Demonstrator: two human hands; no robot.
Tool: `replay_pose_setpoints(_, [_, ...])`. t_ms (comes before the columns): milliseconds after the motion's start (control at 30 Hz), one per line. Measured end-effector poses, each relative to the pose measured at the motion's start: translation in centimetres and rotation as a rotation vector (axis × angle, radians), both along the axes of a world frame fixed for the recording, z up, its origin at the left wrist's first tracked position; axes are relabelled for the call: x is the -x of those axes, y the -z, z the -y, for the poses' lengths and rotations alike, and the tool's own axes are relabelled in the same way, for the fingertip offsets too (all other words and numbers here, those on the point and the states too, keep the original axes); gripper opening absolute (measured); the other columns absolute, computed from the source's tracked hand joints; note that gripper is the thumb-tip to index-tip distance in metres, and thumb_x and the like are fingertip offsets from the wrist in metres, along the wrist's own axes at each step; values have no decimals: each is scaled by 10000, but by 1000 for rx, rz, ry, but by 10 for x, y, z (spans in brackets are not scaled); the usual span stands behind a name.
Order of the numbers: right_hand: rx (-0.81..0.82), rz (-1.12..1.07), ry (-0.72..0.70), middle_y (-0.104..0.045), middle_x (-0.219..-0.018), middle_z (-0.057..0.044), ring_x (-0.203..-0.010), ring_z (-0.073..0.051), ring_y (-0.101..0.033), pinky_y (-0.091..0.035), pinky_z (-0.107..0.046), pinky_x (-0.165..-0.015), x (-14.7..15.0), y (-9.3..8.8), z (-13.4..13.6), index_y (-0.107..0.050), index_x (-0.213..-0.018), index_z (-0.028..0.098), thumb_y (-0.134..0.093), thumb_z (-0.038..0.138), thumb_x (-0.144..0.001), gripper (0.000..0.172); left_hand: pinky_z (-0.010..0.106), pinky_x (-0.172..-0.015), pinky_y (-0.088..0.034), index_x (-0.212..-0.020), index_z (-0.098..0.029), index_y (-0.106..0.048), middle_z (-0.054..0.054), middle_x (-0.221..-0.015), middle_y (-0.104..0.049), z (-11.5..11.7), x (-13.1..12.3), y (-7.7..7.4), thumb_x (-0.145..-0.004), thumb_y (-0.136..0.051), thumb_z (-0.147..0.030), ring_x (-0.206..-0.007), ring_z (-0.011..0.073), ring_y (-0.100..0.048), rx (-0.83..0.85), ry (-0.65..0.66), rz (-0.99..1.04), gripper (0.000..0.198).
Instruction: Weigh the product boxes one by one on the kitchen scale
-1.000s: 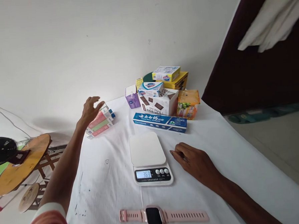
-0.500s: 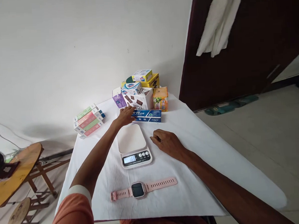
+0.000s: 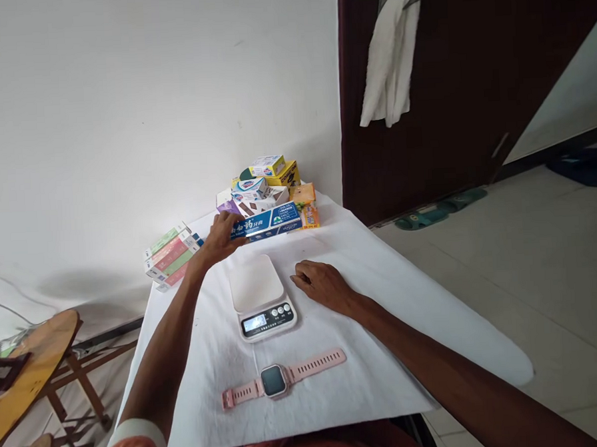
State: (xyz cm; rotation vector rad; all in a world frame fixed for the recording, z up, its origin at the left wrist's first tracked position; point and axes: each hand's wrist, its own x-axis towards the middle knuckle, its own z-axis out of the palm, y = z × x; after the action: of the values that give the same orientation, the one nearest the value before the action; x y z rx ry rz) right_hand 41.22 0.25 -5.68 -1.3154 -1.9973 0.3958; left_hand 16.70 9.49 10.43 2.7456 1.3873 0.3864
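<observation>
My left hand (image 3: 222, 237) grips the left end of a blue toothpaste box (image 3: 273, 220), thumb below and fingers over the top. The box is held in front of the stacked cartons and hides part of a white carton with chocolate pictures (image 3: 262, 203). Nearer to me lies a white kitchen scale (image 3: 255, 284) with nothing on its plate; its display is lit but the digits are washed out. Just right of the scale, my right hand (image 3: 324, 285) rests on the white cloth with its fingers curled and nothing visible in them.
A pink-strapped watch (image 3: 274, 381) lies near the table's front edge. Pink and green boxes (image 3: 173, 257) stand at the left. An orange box (image 3: 303, 195), a purple box (image 3: 227, 204) and small soap boxes (image 3: 249, 188) are at the back. Wooden stools (image 3: 33, 371) stand left.
My left hand has closed on the toothpaste box and raised it in front of the cartons. My right hand stays beside the scale. The view has shifted to the right.
</observation>
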Motion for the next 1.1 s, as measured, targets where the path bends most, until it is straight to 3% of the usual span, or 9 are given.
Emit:
replay_pose_setpoints(67, [3, 0, 0, -610, -709, -6, -644, -155, -525, -339, -288, -653, 0, 0, 0, -462, -677, 236, -528, 206, -939, 273, 482, -1040, -465, -1281, -230, -602, 106, -1232, -563, 24, 10, -13, -926, -700, -364, -1163, 301, -513, -25, 11, 29, 392])
replay_pose_setpoints(133, [19, 8, -7, -642, -734, -19, -673, -164, -559, -358, -288, -673, 0, -1, -1, -490, -687, 232, -535, 205, -938, 257, 462, -1027, -470, -1279, -234, -601, 97, -1215, -571, 51, 20, -16, -952, -681, -386, -1146, 286, -528, 17, 22, 50, 369])
replay_pose_setpoints(267, [66, 27, -4, -705, -818, -51, -743, -186, -628, -383, -286, -698, -1, -5, -1, -565, -738, 222, -536, 240, -962, 227, 436, -995, -493, -1282, -227, -596, 94, -1205, -581, 93, 35, 8, -959, -684, -422, -1115, 269, -567, 194, -5, 125, 387])
replay_pose_setpoints(367, [101, 46, 3, -709, -820, -53, -747, -192, -639, -377, -283, -682, -3, -7, 1, -592, -772, 218, -542, 202, -933, 169, 446, -995, -497, -1273, -226, -604, 95, -1205, -588, 108, 42, 30, -952, -691, -431, -1124, 276, -570, 265, -48, 153, 390])
replay_pose_setpoints(467, [99, 44, -18, -702, -816, -48, -746, -190, -633, -381, -283, -687, -4, -7, 1, -581, -767, 221, -535, 157, -891, 147, 468, -1001, -495, -1271, -228, -611, 101, -1197, -596, 114, 45, 39, -943, -698, -419, -1134, 290, -564, 275, -84, 149, 389])
replay_pose_setpoints(600, [63, -7, 15, -674, -786, -43, -712, -188, -606, -385, -292, -682, -4, -3, -2, -544, -737, 233, -512, 198, -905, 174, 505, -1037, -478, -1322, -250, -598, 107, -1234, -603, 114, 49, 40, -958, -671, -426, -1164, 304, -564, 283, -118, 132, 411])
replay_pose_setpoints(800, [28, -51, 48, -640, -764, -44, -678, -185, -565, -382, -306, -666, -7, 0, -2, -470, -718, 248, -509, 275, -923, 210, 496, -1058, -480, -1470, -281, -514, 119, -1356, -577, 118, 53, 41, -926, -721, -485, -1268, 322, -559, 230, -139, 170, 617])
replay_pose_setpoints(1100, [25, -19, 34, -639, -754, -44, -675, -193, -577, -387, -315, -659, -6, 0, -1, -469, -712, 252, -491, 297, -916, 210, 542, -1099, -427, -1480, -277, -496, 116, -1331, -591, 124, 39, 50, -913, -751, -474, -1240, 336, -550, 125, -151, 89, 652])
